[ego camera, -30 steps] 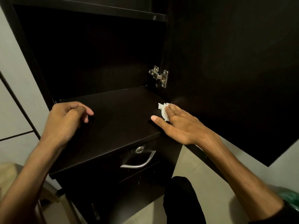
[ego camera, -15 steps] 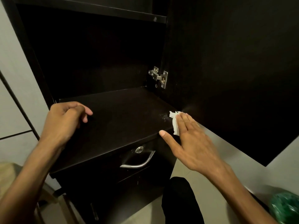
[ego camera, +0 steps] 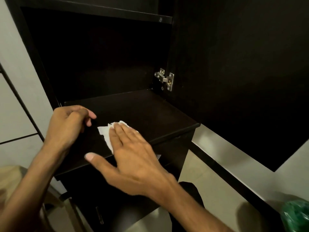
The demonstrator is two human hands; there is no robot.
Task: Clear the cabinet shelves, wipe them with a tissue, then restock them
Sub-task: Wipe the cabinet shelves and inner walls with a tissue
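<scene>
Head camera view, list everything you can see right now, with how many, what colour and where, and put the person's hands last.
cabinet shelf: one, dark brown, centre, bare except for the tissue
upper shelf: one, dark brown, top of the cabinet
cabinet door: one, dark brown, swung open at right
hinge: one, silver, on the door's inner edge above the shelf's back right corner
tissue: one, white, crumpled, on the shelf near its front left
green bag: one, green, bottom right on the floor, blurred
left hand: one, at the shelf's left edge, fingers curled, holding nothing visible
right hand: one, fingers straight, pressing the tissue flat onto the shelf
</scene>
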